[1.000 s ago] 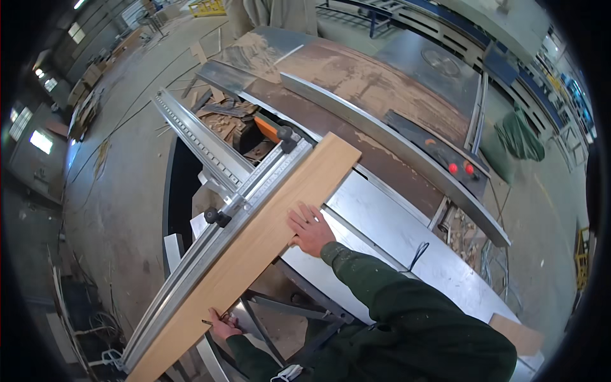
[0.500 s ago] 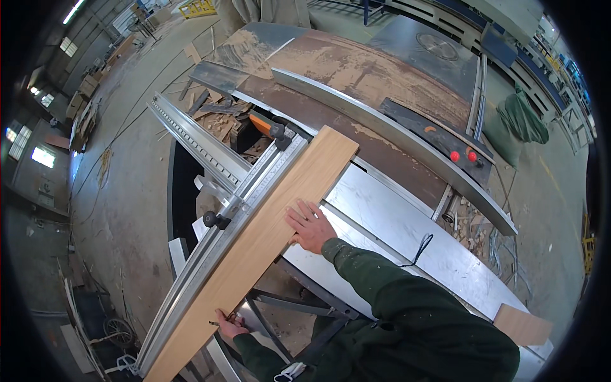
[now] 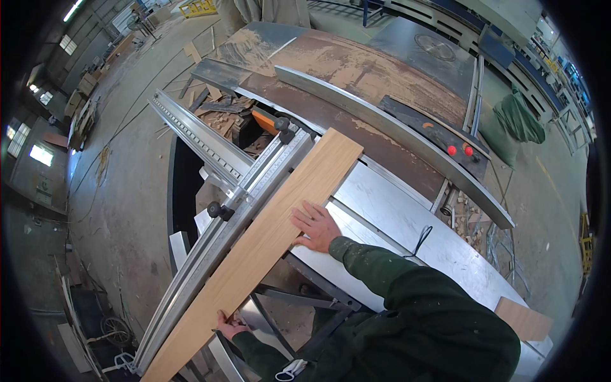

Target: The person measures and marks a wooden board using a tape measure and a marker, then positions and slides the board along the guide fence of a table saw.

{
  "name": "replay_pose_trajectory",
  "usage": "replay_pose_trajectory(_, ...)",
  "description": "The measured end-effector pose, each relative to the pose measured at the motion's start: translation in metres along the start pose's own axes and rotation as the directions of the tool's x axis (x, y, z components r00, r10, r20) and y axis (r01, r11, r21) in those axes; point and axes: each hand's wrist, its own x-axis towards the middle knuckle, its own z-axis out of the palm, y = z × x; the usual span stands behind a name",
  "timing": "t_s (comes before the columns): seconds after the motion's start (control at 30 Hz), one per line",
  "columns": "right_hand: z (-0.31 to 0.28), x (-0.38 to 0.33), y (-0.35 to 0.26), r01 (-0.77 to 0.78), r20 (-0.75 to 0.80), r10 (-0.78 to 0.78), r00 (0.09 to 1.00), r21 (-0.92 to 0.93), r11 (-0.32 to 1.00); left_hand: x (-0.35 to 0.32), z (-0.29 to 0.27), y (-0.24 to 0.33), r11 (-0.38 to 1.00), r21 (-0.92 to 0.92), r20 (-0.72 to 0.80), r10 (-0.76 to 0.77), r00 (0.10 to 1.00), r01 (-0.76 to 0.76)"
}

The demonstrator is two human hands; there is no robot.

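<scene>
A long light-brown wooden board (image 3: 273, 223) lies slantwise across the silver sliding table (image 3: 388, 204) of a panel saw, alongside a metal fence with a scale (image 3: 232, 239). My right hand (image 3: 318, 227) rests on the board's near edge, fingers spread over its top face. Lower down, my left hand (image 3: 230, 325) grips that same edge, with a finger on top and the others curled below, partly hidden. A black knob (image 3: 216, 210) and a clamp stop (image 3: 283, 127) sit on the fence.
Beyond the table runs a long metal rip fence (image 3: 388, 140) on a sawdust-covered brown top. Two red knobs (image 3: 459, 151) stand on a dark plate. Wood offcuts (image 3: 223, 118) fill a gap behind the crosscut fence. A small board piece (image 3: 523, 318) lies at lower right.
The board has shifted slightly to the right, and a narrow gap now shows beside the fence. Both hands have stayed on it. The dark pencil-like stick at my left hand is no longer clearly visible.
</scene>
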Motion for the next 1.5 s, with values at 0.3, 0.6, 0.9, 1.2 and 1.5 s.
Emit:
replay_pose_trajectory(0.3, -0.041, -0.102, -0.071, 0.015, 0.197, -0.060, 0.979, 0.225, 0.974, -0.002, -0.118, 0.021, 0.994, 0.093, -0.078, -0.049, 0.996, 0.056)
replay_pose_trajectory(0.6, -0.142, -0.210, -0.041, -0.457, 0.078, 0.493, 0.867, -0.271, 0.847, 0.022, -0.197, 0.048, 0.922, 0.370, 0.056, 0.100, 0.993, -0.113)
replay_pose_trajectory(0.9, -0.167, -0.207, -0.024, -0.748, 0.549, 0.568, 0.613, 0.634, 0.195, -0.125, -0.024, 0.032, 0.449, 0.615, 0.575, 0.306, 0.759, -0.648)
replay_pose_trajectory(1.2, -0.198, -0.128, -0.024, -0.592, 0.585, 0.195, 0.787, 0.628, 0.506, -0.346, 0.173, -0.061, 0.777, 0.548, 0.816, -0.578, -0.006, -0.308)
replay_pose_trajectory(1.5, -0.171, -0.026, 0.099, -0.097, 0.518, 0.113, 0.848, -0.058, 0.994, -0.269, 0.246, -0.081, 0.729, 0.479, 0.870, -0.318, 0.378, -0.489)
